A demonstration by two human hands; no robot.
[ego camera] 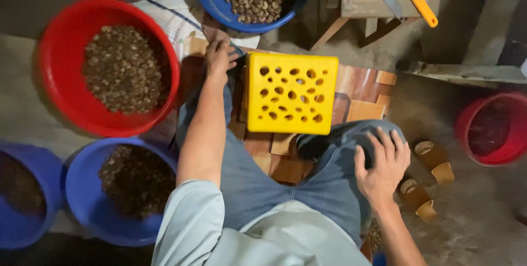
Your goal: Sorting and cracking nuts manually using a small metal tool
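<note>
Both hands are just resting open on the knees, left hand (219,57) right beside the yellow stool (291,93), right hand (381,167) flat on denim. The stool's square plastic with oval holes, sitting on a patchwork mat (365,87). Red basin (55,79) of nuts nearby, dusty concrete floor (483,205).

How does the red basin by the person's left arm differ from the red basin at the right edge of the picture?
The red basin by the left arm shows whole; the red basin at the right edge is cut off by the frame. The first holds a pale brown heap of small nut-like pieces; the other's contents look dark and are hard to make out. The first lies near the left hand, the other beyond the right hand. Both are round and red.
</note>
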